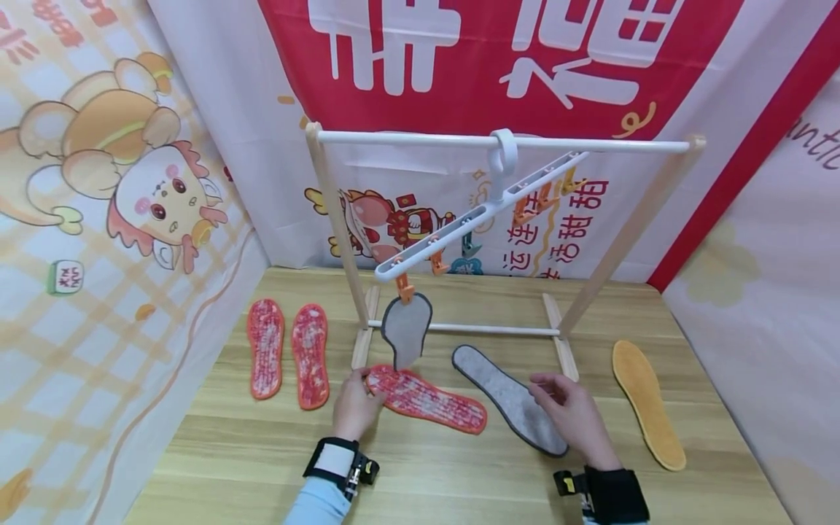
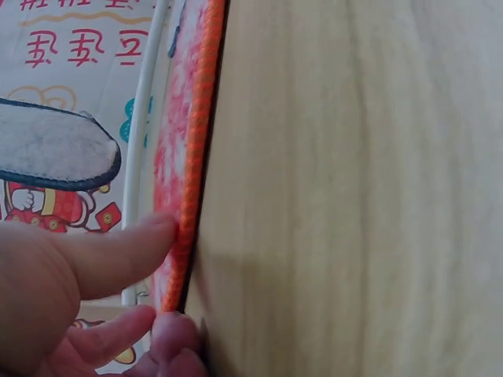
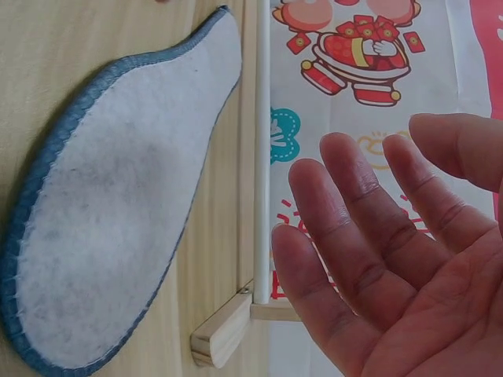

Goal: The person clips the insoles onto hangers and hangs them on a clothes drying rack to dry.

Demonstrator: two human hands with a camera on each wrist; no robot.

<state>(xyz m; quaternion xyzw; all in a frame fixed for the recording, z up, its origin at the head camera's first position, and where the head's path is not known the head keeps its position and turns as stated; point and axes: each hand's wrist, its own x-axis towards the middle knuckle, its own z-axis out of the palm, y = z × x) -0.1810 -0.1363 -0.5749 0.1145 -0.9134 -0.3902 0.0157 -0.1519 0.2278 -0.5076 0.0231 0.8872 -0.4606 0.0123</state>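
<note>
In the head view my left hand (image 1: 356, 408) pinches the left end of a red-and-white insole (image 1: 436, 405) with an orange edge. The left wrist view shows the thumb on top of that insole (image 2: 177, 149) and fingertips at its rim. My right hand (image 1: 572, 410) hovers beside a grey insole (image 1: 508, 397) with a dark edge on the table. Its fingers are loosely spread and hold nothing, as the right wrist view shows. Another grey insole (image 1: 407, 328) hangs from an orange clip (image 1: 404, 289) at the near end of a white clip hanger (image 1: 459, 226).
The hanger hooks over the top bar (image 1: 407, 138) of a wood-and-white rack (image 1: 593, 248). Two more red insoles (image 1: 265, 350) lie on the left of the table, and a yellow insole (image 1: 646, 401) on the right. Printed cloths surround the table's back and sides.
</note>
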